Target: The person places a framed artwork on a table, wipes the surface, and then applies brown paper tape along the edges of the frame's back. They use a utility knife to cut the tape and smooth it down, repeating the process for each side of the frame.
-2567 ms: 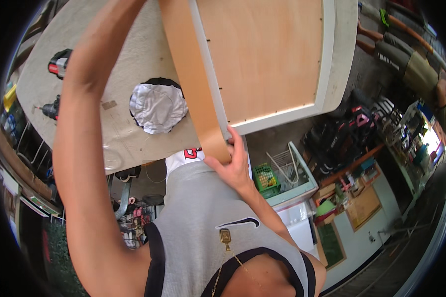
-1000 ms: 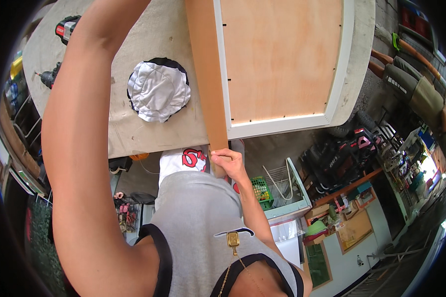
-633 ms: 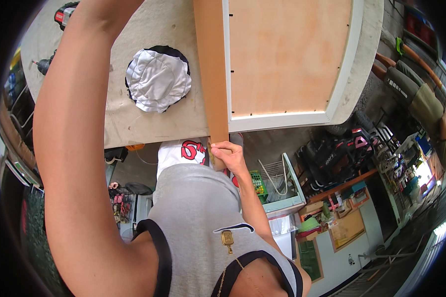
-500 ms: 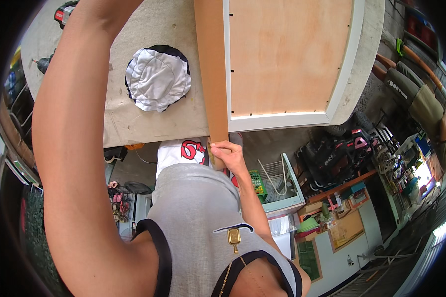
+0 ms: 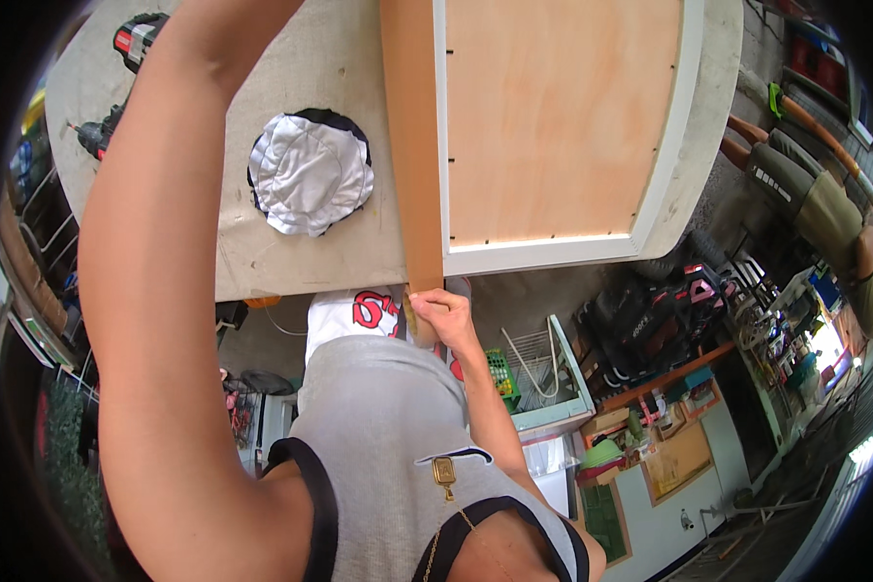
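A long flat brown strip (image 5: 414, 145) lies along the left edge of a white-framed wooden panel (image 5: 563, 126) and runs out past the table's near edge. My right hand (image 5: 441, 315) is closed on the strip's near end, thumb and fingers pinching it in front of my waist. My left arm (image 5: 155, 242) stretches up the left side of the view, and its hand lies beyond the upper border. To the left of the strip, a round white cloth piece with a dark rim (image 5: 312, 175) rests on the table (image 5: 291, 267).
Two power tools (image 5: 138, 41) sit at the table's far left, partly behind my arm. On the right are a pale-framed cabinet with a wire rack (image 5: 543, 373), a green basket (image 5: 501, 378) and a black machine (image 5: 640, 310). Another person (image 5: 815, 189) is at the far right.
The view has shifted slightly, so the table and cloth appear a little lower and more of the power tools shows. My right hand keeps its hold on the strip.
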The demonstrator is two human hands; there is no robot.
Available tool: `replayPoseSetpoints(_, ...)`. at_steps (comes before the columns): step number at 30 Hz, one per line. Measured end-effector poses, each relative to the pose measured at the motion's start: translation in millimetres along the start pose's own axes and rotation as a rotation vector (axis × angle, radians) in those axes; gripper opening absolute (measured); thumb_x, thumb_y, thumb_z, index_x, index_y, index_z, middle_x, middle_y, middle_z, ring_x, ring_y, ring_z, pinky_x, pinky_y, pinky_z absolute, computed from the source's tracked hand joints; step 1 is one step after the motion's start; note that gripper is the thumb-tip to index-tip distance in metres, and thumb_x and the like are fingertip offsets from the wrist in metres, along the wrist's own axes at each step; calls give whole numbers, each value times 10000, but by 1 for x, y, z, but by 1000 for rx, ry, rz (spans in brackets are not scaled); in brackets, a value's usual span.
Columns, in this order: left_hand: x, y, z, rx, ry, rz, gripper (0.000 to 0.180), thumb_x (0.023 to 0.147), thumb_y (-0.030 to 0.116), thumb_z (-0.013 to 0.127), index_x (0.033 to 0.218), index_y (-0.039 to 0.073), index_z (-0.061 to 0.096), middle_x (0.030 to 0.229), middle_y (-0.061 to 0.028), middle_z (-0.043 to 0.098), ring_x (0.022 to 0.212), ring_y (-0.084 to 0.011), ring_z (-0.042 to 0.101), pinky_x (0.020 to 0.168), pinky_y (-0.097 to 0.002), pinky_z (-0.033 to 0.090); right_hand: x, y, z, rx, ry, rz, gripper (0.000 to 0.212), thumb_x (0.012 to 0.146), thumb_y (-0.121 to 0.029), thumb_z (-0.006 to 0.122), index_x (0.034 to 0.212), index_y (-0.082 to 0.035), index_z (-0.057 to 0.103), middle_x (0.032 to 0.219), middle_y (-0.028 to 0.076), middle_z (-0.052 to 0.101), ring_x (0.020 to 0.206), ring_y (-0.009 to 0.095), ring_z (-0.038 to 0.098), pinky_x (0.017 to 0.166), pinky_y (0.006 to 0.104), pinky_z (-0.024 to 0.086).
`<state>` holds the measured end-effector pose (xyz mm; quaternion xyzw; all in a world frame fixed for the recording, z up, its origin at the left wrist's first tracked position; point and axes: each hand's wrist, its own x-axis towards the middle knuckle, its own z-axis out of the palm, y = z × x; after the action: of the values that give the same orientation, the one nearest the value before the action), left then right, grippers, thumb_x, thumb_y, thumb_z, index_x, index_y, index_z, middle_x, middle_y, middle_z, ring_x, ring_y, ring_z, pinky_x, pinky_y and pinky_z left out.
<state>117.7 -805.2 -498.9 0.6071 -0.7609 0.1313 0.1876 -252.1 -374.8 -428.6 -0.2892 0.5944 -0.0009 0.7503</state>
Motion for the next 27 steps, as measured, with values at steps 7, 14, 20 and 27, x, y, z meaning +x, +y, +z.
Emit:
replayPoseSetpoints(7, 1, 1, 2, -97, 34, -164, 502, 921, 494, 482, 929, 52, 719, 1058, -199, 603, 1133, -376, 442, 1043, -547, 261, 9, -9, -2, -71, 57, 161, 610, 980, -535, 439, 905, -15, 751, 730, 66, 669, 698, 117, 576, 682, 274, 471)
replayPoseSetpoints(14, 2, -2, 5, -93, 61, -165, 495, 921, 491, 485, 976, 53, 708, 1084, -194, 596, 1167, -386, 428, 1075, -580, 234, 8, -18, 1, -162, 82, 115, 681, 972, -588, 395, 892, -16, 755, 821, 101, 710, 804, 157, 621, 782, 290, 481)
replayPoseSetpoints(20, 0, -4, 8, 9, 64, -96, 408, 917, 447, 507, 994, 104, 713, 1042, -150, 629, 1089, -328, 460, 1004, -518, 296, 9, -12, -1, -113, 74, 186, 710, 960, -612, 391, 910, 1, 746, 759, 103, 686, 707, 149, 621, 697, 280, 498)
replayPoseSetpoints(27, 1, -4, 17, 23, 273, -63, 473, 903, 477, 536, 1089, 60, 660, 1188, -176, 559, 1240, -360, 385, 1093, -550, 207, 13, -12, 0, -126, 77, 143, 733, 931, -653, 409, 901, -4, 748, 743, 95, 683, 681, 145, 614, 675, 278, 497)
